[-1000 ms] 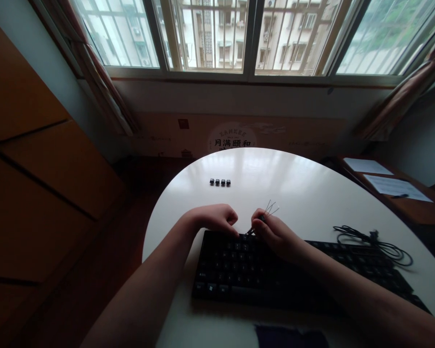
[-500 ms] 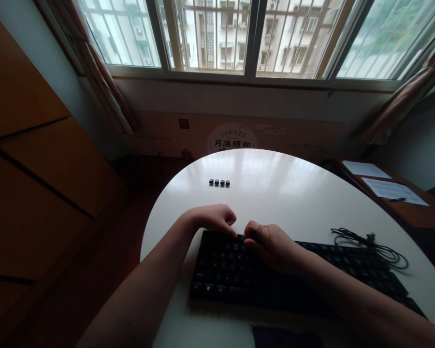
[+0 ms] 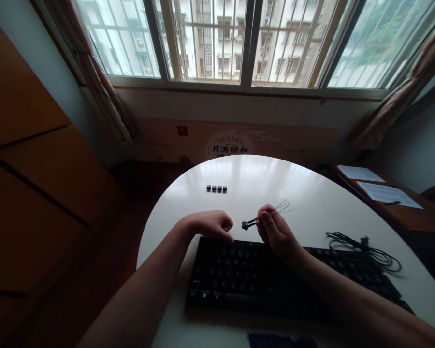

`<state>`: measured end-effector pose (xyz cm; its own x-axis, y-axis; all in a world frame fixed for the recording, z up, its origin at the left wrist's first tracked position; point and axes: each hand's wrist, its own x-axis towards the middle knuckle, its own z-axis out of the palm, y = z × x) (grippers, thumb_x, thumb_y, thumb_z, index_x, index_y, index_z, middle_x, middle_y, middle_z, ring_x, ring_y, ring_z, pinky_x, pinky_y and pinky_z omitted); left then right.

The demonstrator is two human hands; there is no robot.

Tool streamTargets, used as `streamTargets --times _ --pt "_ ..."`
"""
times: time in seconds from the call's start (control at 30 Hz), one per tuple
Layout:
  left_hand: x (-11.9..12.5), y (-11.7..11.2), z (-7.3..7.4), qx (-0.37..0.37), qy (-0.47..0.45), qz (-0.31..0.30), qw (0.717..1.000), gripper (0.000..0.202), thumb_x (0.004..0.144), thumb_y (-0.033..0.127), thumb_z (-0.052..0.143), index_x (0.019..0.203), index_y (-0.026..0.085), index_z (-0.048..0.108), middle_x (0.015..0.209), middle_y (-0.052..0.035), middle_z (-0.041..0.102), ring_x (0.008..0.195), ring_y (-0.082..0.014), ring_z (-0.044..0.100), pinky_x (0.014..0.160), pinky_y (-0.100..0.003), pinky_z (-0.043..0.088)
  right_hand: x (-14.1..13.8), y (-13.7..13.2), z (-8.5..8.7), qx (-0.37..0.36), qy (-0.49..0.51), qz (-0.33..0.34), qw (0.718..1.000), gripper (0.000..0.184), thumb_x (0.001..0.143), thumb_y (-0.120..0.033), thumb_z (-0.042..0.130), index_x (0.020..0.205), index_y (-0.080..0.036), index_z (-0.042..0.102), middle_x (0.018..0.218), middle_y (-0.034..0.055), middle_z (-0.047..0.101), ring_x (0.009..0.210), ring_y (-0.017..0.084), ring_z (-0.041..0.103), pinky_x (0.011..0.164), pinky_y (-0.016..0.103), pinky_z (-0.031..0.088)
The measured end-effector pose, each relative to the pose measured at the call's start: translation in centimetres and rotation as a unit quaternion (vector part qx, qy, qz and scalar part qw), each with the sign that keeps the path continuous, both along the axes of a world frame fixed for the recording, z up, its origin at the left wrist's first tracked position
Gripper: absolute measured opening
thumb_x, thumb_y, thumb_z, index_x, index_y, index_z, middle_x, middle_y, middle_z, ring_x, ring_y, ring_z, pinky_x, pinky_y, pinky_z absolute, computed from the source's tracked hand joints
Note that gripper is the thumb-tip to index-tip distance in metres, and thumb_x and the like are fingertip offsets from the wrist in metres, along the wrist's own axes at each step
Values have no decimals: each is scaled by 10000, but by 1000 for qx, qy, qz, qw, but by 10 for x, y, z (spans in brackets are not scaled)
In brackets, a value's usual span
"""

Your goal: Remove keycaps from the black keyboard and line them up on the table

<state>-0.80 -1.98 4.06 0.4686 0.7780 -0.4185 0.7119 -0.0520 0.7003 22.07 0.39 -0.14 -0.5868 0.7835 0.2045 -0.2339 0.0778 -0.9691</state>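
A black keyboard (image 3: pixel 275 282) lies on the round white table (image 3: pixel 304 193). My right hand (image 3: pixel 277 234) is closed on a wire keycap puller (image 3: pixel 271 215), raised above the keyboard's far edge. A small black keycap (image 3: pixel 245 225) hangs in the puller's tip. My left hand (image 3: pixel 213 224) is curled, its fingertips pressed on the keyboard's far left corner; I cannot make out anything in it. Several loose black keycaps (image 3: pixel 216 188) sit in a row farther back on the table.
The keyboard's black cable (image 3: pixel 362 246) is coiled at the right. A wooden side desk with papers (image 3: pixel 379 186) and a pen stands right of the table. A wooden cabinet (image 3: pixel 39 183) is at the left, a window (image 3: pixel 239 38) ahead. A dark cloth (image 3: pixel 279 340) lies at the near edge.
My right hand pressed the puller down onto the keyboard's top row, then lifted it up with a keycap caught in its tip. My left hand stayed on the keyboard's corner.
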Motion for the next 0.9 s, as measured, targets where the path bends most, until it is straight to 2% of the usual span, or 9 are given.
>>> streamTargets --times 0.07,0.17,0.27,0.37,0.5,0.63,0.73,0.8,0.9 --pt "1 0 2 11 -17 13 1000 428 779 572 625 661 176 514 598 35 422 542 -108 382 495 -245 289 -1 0 0 2 11 12 1000 277 962 -486 499 909 -221 438 659 -58 386 501 73 330 448 184 249" --pt "4 -1 6 25 -59 61 996 488 856 629 490 831 160 626 684 13 478 571 -113 411 508 -237 318 -2 -1 -1 9 11 20 1000 197 969 -419 501 969 -224 478 700 -45 435 517 71 356 456 183 268" --pt "9 -2 9 39 -103 87 990 511 892 611 431 951 153 650 726 5 487 602 -114 419 542 -233 353 -2 0 -1 30 3 31 999 138 965 -354 496 1007 -224 517 755 -29 484 509 66 375 452 190 286" --pt "14 -2 8 67 -115 82 988 447 881 562 479 894 146 641 733 0 504 640 -122 440 580 -236 372 0 2 -1 70 -14 32 997 112 959 -296 478 1018 -228 545 796 -15 523 522 74 407 468 204 323" --pt "18 0 2 71 -146 92 982 393 884 527 491 817 151 581 676 19 462 598 -113 409 546 -234 348 2 2 1 113 -40 -8 993 113 945 -250 466 980 -223 571 787 -8 540 569 98 451 518 227 372" --pt "19 1 -2 51 -207 93 972 376 887 516 493 762 162 515 647 27 439 564 -100 379 507 -224 327 2 1 1 123 -33 -38 991 120 944 -255 467 970 -220 579 767 -10 529 575 103 441 517 227 366" --pt "18 -1 -2 34 -229 119 965 373 892 511 487 736 173 471 627 36 417 524 -89 358 461 -213 284 3 3 1 122 -1 -69 990 136 962 -282 447 953 -221 568 696 -28 472 545 103 414 492 223 346" --pt "17 -1 -2 24 -227 134 964 379 892 521 488 738 177 457 629 40 410 508 -84 356 442 -209 268 4 4 2 146 4 -108 983 191 982 -317 424 929 -214 576 692 -23 467 558 111 423 508 233 363" --pt "17 -1 -4 16 -217 111 970 400 896 550 484 759 175 473 643 40 418 510 -84 371 446 -210 294 4 6 5 226 -29 -146 963 360 1014 -378 361 856 -189 625 777 24 528 659 139 493 597 272 422"
